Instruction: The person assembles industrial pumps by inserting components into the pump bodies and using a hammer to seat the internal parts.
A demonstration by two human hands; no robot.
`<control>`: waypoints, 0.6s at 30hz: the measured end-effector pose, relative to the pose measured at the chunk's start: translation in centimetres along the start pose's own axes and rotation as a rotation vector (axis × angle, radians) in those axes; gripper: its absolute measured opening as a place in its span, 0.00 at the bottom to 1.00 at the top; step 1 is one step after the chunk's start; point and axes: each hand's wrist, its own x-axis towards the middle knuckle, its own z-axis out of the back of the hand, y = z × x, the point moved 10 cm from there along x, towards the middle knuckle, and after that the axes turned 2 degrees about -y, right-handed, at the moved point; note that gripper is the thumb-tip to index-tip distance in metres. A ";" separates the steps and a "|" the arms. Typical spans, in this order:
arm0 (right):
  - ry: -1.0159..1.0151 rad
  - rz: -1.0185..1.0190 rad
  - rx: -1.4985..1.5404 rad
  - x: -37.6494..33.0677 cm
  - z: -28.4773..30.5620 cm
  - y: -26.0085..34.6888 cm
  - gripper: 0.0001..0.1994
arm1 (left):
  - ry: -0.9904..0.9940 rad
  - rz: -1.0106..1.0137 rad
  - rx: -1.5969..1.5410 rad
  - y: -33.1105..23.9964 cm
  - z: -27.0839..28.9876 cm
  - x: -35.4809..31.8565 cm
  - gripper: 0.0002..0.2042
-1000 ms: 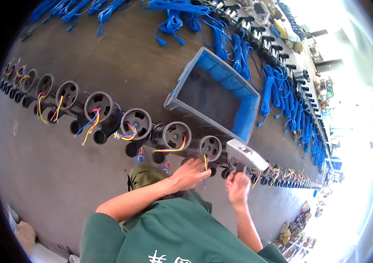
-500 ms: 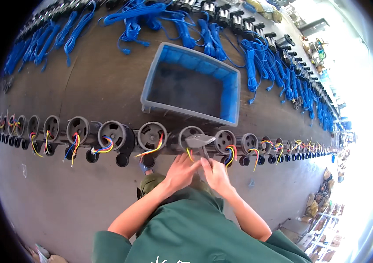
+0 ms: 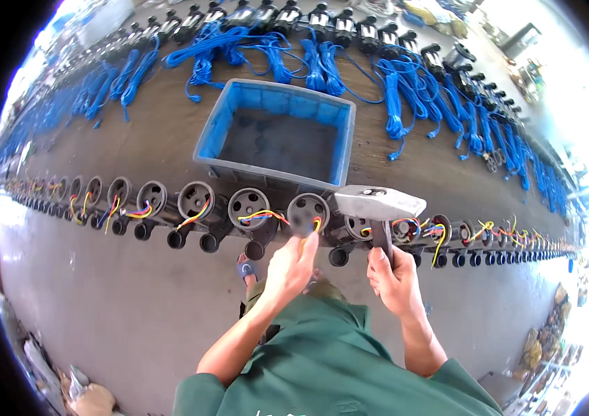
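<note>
In my right hand (image 3: 396, 281) I grip a hammer (image 3: 380, 202) by its dark handle, its broad grey metal head raised over the row of housings. My left hand (image 3: 292, 269) is closed at the front of a black round motor housing (image 3: 308, 209), its fingertips pinching the coloured wires (image 3: 317, 224) that come out of it. Left of that stands another round housing (image 3: 248, 202) with yellow, red and blue wires trailing from its slotted face. The hammer head partly covers the housing (image 3: 355, 225) to the right.
A long row of similar housings with short black pipe ends (image 3: 255, 249) lines the table's near edge. Behind it sits a blue-grey plastic bin (image 3: 277, 173). Bundled blue cables (image 3: 395, 111) and black-and-silver pumps (image 3: 344, 29) fill the far side.
The hammer was low between both hands; now my right hand has lifted it and carried it rightward. My left hand has moved away from it onto the wires. The whole view has shifted.
</note>
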 end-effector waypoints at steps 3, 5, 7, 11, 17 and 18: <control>0.020 0.021 -0.132 0.9 1.8 -3.4 0.22 | 0.017 0.040 -0.001 -1.0 -2.6 0.4 0.23; 0.072 -0.074 -0.122 1.3 1.7 -6.2 0.22 | -0.096 -0.149 0.178 0.2 -4.9 0.6 0.17; 0.136 -0.141 -0.056 1.5 0.8 -7.0 0.22 | -0.109 -0.335 0.096 1.3 -6.4 -0.3 0.13; 0.144 -0.001 -0.119 2.3 0.4 -4.4 0.21 | -0.172 -0.684 0.371 2.6 -6.4 -0.5 0.06; 0.030 0.244 -0.487 4.2 -2.1 -3.1 0.19 | -0.163 -0.912 0.459 1.6 -5.2 0.4 0.05; 0.032 0.200 -0.571 4.6 -2.7 -4.6 0.21 | -0.167 -0.924 0.463 1.7 -5.3 0.7 0.06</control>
